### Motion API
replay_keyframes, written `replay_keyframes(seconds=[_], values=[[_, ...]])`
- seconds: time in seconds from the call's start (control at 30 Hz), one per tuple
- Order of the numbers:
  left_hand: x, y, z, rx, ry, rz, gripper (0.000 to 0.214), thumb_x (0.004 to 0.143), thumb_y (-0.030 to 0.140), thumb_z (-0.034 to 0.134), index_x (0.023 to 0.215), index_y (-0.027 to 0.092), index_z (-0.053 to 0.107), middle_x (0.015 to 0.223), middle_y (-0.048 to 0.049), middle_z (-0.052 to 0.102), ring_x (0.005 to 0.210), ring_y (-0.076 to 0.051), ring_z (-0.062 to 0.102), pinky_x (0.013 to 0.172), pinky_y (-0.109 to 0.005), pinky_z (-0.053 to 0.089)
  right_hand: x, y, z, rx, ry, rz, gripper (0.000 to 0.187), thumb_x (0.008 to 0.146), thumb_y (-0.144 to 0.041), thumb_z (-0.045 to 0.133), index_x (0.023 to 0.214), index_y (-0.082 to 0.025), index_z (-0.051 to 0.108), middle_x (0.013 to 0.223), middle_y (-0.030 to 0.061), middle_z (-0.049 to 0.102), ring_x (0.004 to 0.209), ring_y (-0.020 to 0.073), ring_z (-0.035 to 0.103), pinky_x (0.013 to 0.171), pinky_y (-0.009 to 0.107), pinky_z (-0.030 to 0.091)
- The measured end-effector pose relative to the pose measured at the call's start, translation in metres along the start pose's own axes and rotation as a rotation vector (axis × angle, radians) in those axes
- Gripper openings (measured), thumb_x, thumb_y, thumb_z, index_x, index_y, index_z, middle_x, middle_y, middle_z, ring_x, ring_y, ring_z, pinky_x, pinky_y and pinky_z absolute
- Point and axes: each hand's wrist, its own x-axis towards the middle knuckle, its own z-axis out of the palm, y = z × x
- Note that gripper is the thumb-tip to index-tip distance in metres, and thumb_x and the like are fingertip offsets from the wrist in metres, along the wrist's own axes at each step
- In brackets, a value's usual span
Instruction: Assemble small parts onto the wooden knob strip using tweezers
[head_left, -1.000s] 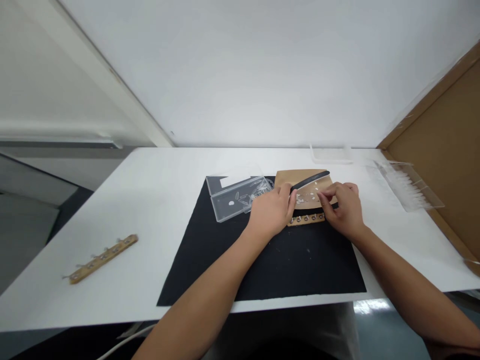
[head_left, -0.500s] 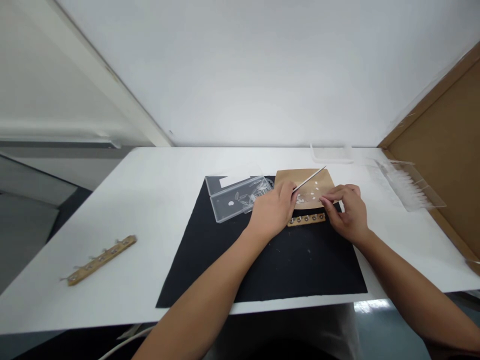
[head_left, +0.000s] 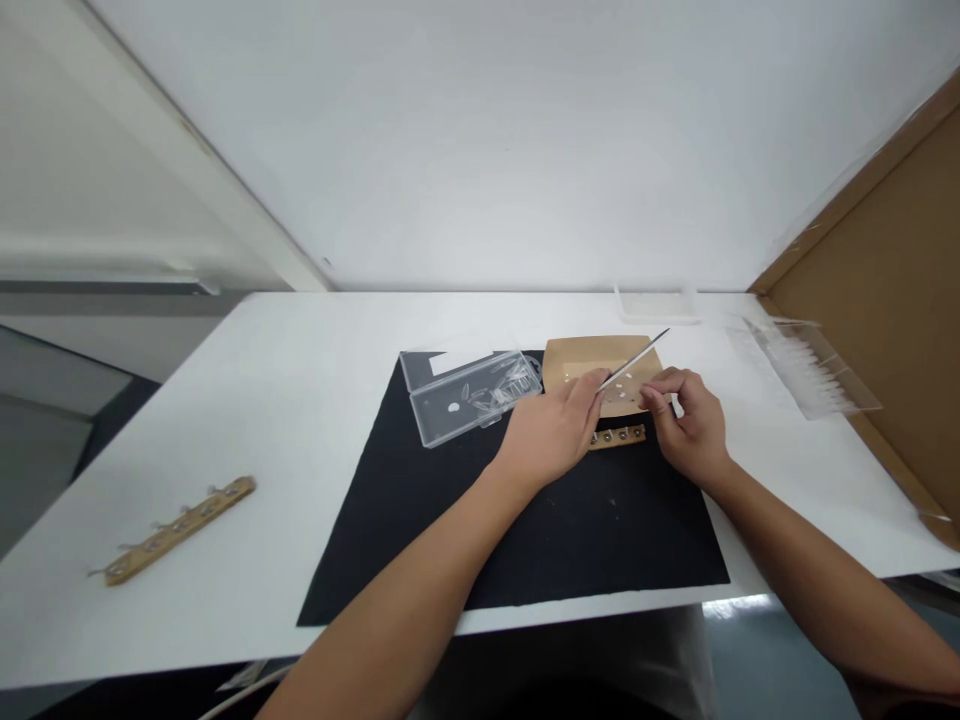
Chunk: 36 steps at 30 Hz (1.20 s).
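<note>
My left hand is closed round a thin nail file that points up and right over a brown paper sheet dotted with small clear nail tips. My right hand is pinched, with the fingertips together at the file; what they hold is too small to make out. Between the two hands a short wooden strip with a row of metal studs lies on the black mat.
An open clear plastic case with nail tips lies left of the paper. A second studded wooden strip lies at the table's left. A clear tray of nail tips leans near the brown board at right.
The file has turned from flat-side up to edge-on and shifted slightly right. My right hand has moved a little toward the file tip. The view has shifted slightly.
</note>
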Motion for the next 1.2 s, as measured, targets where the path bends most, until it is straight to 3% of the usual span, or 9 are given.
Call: replay_keyframes(seconds=[0.23, 0.83, 1.03, 1.2], values=[[0.001, 0.004, -0.003, -0.061, -0.071, -0.024, 0.043, 0.114, 0.040, 0.035, 0.149, 0.027, 0.055, 0.118, -0.0079, 0.080, 0.094, -0.022, 0.078, 0.073, -0.028, 0.058, 0.000, -0.007, 0.001, 0.393, -0.040, 0.242, 0.021, 0.105, -0.040, 0.063, 0.090, -0.025, 0.059, 0.081, 0.0004, 0.065, 0.076, 0.0176, 0.062, 0.073, 0.035, 0.049], [-0.001, 0.004, 0.004, -0.328, -0.041, -0.063, 0.040, 0.112, 0.038, 0.040, 0.139, 0.023, 0.064, 0.111, -0.0075, 0.081, 0.097, -0.023, 0.078, 0.086, -0.033, 0.061, 0.005, -0.007, 0.000, 0.837, -0.061, 0.436, 0.035, 0.099, -0.047, 0.072, 0.078, -0.025, 0.054, 0.070, -0.0031, 0.049, 0.069, 0.0151, 0.044, 0.070, 0.032, 0.037], [-0.001, 0.005, 0.003, -0.412, -0.030, -0.073, 0.038, 0.111, 0.036, 0.041, 0.137, 0.024, 0.066, 0.118, -0.0059, 0.080, 0.103, -0.024, 0.077, 0.092, -0.035, 0.060, 0.008, -0.008, -0.002, 0.811, -0.099, 0.488, 0.040, 0.097, -0.052, 0.072, 0.075, -0.024, 0.054, 0.070, -0.0027, 0.050, 0.067, 0.0142, 0.044, 0.066, 0.031, 0.039], [-0.001, 0.007, 0.001, -0.423, -0.041, -0.055, 0.037, 0.111, 0.036, 0.042, 0.137, 0.024, 0.066, 0.116, -0.0061, 0.080, 0.104, -0.024, 0.077, 0.092, -0.035, 0.061, 0.005, -0.006, -0.005, 0.510, -0.050, 0.412, 0.034, 0.098, -0.051, 0.071, 0.081, -0.024, 0.060, 0.072, -0.0009, 0.061, 0.067, 0.0149, 0.054, 0.067, 0.031, 0.045]])
